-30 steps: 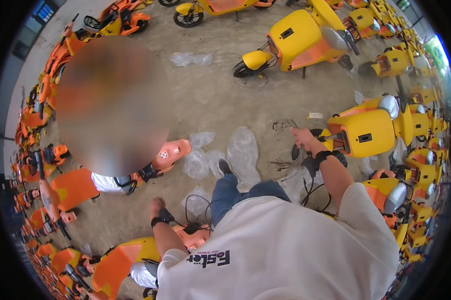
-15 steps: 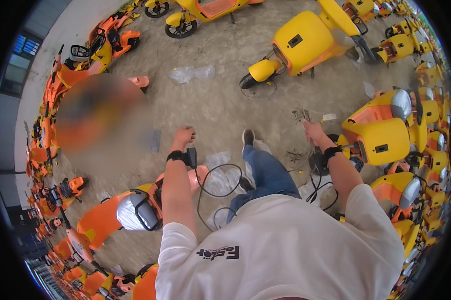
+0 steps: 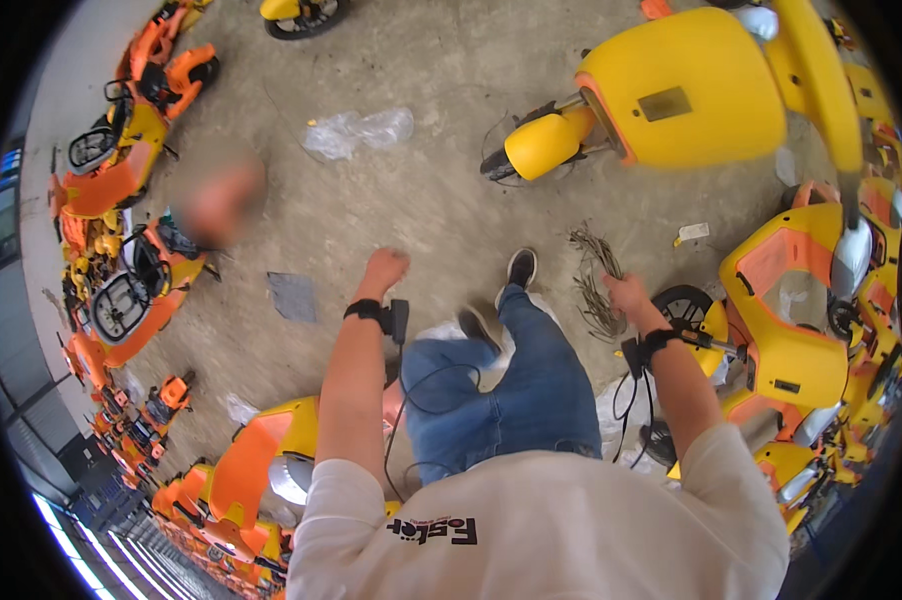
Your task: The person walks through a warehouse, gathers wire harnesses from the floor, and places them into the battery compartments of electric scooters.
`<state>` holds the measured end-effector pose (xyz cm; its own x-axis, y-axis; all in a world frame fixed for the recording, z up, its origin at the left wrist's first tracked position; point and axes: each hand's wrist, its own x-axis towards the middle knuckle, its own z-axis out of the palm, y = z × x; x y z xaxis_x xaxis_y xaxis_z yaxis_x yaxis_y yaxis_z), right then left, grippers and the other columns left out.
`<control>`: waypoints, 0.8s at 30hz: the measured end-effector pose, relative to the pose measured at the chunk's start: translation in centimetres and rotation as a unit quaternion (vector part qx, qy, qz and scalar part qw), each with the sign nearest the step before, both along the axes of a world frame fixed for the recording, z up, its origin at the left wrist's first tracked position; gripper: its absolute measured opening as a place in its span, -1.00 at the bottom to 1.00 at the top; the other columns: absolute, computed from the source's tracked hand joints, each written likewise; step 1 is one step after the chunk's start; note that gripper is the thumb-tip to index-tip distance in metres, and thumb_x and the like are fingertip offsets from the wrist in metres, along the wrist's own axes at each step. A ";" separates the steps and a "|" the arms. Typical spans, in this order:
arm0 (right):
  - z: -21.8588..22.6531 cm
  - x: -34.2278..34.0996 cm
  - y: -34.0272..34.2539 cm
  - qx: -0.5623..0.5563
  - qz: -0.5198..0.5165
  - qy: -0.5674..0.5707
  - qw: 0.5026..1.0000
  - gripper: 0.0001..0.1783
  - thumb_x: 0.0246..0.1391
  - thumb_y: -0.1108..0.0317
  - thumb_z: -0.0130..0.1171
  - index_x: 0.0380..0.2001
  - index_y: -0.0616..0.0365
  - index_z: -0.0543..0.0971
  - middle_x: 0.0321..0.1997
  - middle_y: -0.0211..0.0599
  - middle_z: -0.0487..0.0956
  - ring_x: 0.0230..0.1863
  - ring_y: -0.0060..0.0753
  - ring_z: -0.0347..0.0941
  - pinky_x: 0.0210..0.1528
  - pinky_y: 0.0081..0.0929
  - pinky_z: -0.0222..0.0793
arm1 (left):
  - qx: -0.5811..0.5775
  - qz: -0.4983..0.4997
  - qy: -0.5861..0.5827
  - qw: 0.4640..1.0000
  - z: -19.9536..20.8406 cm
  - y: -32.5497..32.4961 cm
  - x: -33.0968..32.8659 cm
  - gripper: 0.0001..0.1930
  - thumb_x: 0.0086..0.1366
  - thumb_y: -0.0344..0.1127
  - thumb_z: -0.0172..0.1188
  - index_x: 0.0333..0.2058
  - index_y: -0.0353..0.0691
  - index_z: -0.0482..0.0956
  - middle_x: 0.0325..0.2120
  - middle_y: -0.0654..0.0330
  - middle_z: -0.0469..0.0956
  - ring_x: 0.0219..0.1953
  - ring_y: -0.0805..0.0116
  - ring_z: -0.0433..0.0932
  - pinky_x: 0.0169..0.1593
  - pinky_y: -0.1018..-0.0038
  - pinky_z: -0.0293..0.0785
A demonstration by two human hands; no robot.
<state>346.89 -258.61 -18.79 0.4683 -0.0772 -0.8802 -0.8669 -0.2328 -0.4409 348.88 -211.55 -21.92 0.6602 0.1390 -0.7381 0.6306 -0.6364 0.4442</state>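
My right hand is closed around a loose bundle of thin grey-brown strands, whose ends fan out above and below the fingers. I cannot tell whether they are ties, wires or straw. Out in front of me, my left hand has its fingers curled in, and nothing shows in it. Each wrist wears a black strap with a small black box, and a dark cable loops down from the left one. Closest to the right hand is a yellow and orange scooter with a black front wheel.
Another yellow scooter stands ahead on the right. Clear plastic wrap, a grey sheet and a white tag lie on the concrete floor. Orange and yellow scooters line the left wall, and more crowd the right. A blurred patch hides part of the left.
I have stepped forward, and my legs have shifted. The yellow scooter ahead appears larger and nearer. The bundle stays in my right hand, while my left hand remains curled.
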 end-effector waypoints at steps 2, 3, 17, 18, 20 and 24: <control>-2.3 -0.1 0.9 0.002 -0.038 0.040 0.999 -0.68 -0.01 0.18 0.11 -0.64 0.11 0.29 -0.81 -0.48 0.19 -0.85 -0.51 0.12 -0.82 -0.50 0.02 | 0.008 -0.085 0.007 0.996 -5.9 -1.6 2.3 -0.72 -0.06 -0.23 0.05 -0.45 -0.32 0.55 -0.54 -0.06 0.52 -0.46 0.11 0.52 -0.31 0.33 0.43; -2.4 0.2 1.5 0.013 -0.097 0.058 0.994 -0.69 0.00 0.18 0.09 -0.65 0.06 0.28 -0.82 -0.53 0.15 -0.85 -0.56 0.08 -0.81 -0.54 -0.02 | 0.008 -0.083 0.021 0.996 -8.8 -2.2 3.6 -0.72 -0.06 -0.23 0.05 -0.45 -0.32 0.55 -0.54 -0.06 0.52 -0.46 0.11 0.52 -0.31 0.33 0.43; -8.4 0.9 3.7 0.177 -0.553 0.044 0.813 -0.67 0.21 0.12 -0.25 -0.61 -0.05 0.27 -0.83 -0.66 -0.11 -0.85 -0.74 -0.26 -0.82 -0.69 -0.32 | -0.035 -0.188 -0.092 0.977 -42.6 -8.3 18.9 -0.67 -0.08 -0.40 0.06 -0.24 -0.22 0.50 -0.27 -0.03 0.48 -0.16 0.02 0.41 -0.10 0.27 0.34; -9.0 0.8 3.8 0.188 -0.568 0.042 0.800 -0.67 0.21 0.12 -0.26 -0.58 -0.02 0.31 -0.83 -0.65 -0.11 -0.85 -0.74 -0.25 -0.82 -0.70 -0.32 | -0.036 -0.191 -0.087 0.977 -44.2 -8.2 20.0 -0.67 -0.08 -0.40 0.06 -0.24 -0.22 0.50 -0.27 -0.03 0.48 -0.16 0.02 0.41 -0.10 0.27 0.34; -9.8 0.5 4.1 0.200 -0.590 0.048 0.781 -0.67 0.21 0.12 -0.28 -0.53 0.02 0.35 -0.83 -0.65 -0.10 -0.85 -0.74 -0.25 -0.81 -0.70 -0.30 | -0.055 -0.217 -0.104 0.969 -47.1 -7.9 21.0 -0.65 -0.09 -0.46 0.03 -0.23 -0.18 0.50 -0.26 0.00 0.48 -0.17 0.03 0.41 -0.11 0.28 0.35; -10.9 0.1 4.3 0.244 -0.611 0.033 0.752 -0.65 0.22 0.13 -0.32 -0.45 0.07 0.38 -0.82 -0.65 -0.10 -0.85 -0.75 -0.25 -0.80 -0.71 -0.26 | -0.082 -0.276 -0.173 0.942 -50.0 -9.1 21.9 -0.66 -0.06 -0.45 0.06 -0.22 -0.17 0.50 -0.28 0.06 0.47 -0.18 0.05 0.41 -0.13 0.29 0.36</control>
